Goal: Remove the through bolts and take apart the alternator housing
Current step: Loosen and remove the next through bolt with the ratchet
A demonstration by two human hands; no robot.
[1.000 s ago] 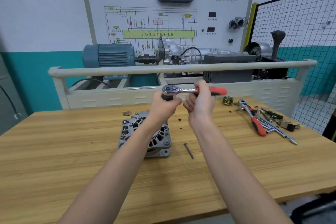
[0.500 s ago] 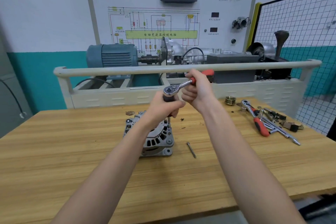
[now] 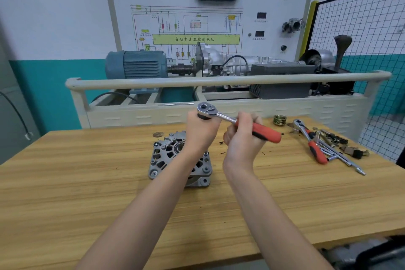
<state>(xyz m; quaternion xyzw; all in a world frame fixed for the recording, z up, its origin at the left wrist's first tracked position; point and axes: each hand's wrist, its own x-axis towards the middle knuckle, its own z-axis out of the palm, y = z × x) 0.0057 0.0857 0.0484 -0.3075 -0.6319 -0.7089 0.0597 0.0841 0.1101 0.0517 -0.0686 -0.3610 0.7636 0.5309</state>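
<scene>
Ratchet (image 3: 221,115) at work on a through bolt: left hand (image 3: 202,131) clenched round its socket end, right hand (image 3: 244,136) grasping the red handle, alternator (image 3: 166,155) upright on the counter (image 3: 87,193), housing unsplit, so bolts look unfinished.

alternator (image 3: 175,158) 1 | ratchets (image 3: 241,121) 2 | hands (image 3: 202,129) 2 | pulley (image 3: 279,120) 1

red-black ratchet handle (image 3: 260,131), silver alternator (image 3: 168,155)
</scene>
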